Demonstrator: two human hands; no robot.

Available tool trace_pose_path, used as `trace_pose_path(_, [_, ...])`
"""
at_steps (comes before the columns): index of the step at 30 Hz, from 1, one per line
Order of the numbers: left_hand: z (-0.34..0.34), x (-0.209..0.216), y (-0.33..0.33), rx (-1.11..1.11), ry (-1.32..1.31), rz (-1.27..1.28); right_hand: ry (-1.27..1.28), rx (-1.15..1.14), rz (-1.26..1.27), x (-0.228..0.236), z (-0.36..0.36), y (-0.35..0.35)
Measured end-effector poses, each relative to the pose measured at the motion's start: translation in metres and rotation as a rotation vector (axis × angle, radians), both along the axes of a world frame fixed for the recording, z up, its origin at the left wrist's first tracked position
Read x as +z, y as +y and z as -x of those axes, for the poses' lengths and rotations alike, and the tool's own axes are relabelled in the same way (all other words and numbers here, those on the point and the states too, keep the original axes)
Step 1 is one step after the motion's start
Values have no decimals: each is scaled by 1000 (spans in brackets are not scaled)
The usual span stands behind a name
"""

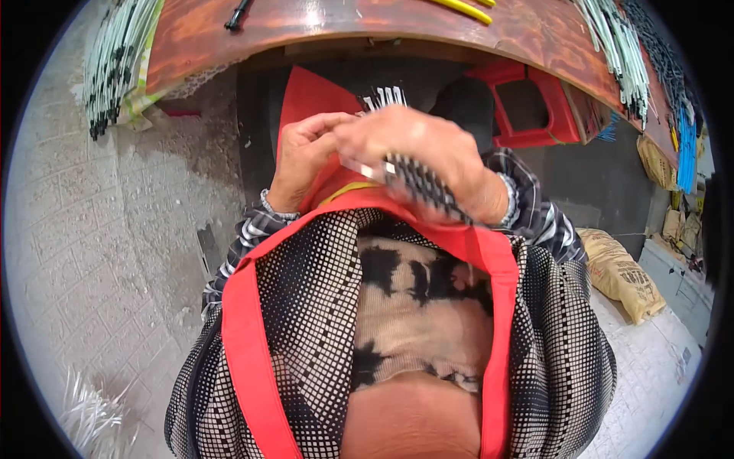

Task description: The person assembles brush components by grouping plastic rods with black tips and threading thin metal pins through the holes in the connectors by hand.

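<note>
In front of my red apron (312, 99), my two hands are raised close together. My right hand (428, 141), somewhat blurred, is wrapped round a bundle of thin strips (420, 182). Black knobbly ends of the bundle show below the palm, and white ends stick out beyond the knuckles. My left hand (302, 157) is closed, thumb and fingertips pinched beside the right fingers. Whatever the left fingertips hold is too small and hidden to name. A short whitish piece shows just below, between the hands.
A reddish-brown table (344, 23) curves across the far side. White strips with black ends (122, 69) hang over its left edge, with a similar bunch (615, 53) at right. Blue strips (686, 153) hang farther right. A red plastic stool (527, 107) and a tan sack (623, 271) stand nearby.
</note>
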State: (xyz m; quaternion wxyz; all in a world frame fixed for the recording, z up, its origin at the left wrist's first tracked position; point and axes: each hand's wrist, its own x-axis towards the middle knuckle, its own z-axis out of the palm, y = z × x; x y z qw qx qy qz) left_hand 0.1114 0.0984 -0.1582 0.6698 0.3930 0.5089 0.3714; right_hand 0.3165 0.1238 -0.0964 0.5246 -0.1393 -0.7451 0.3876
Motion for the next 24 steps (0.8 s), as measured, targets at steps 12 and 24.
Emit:
trace_pose_path(12, [11,-43,-9,127,-11,234,1,397,194,-34,-3,-49])
trace_pose_path(24, [17,-32,-4,126,115,192,4,442,250,-31,1,-53])
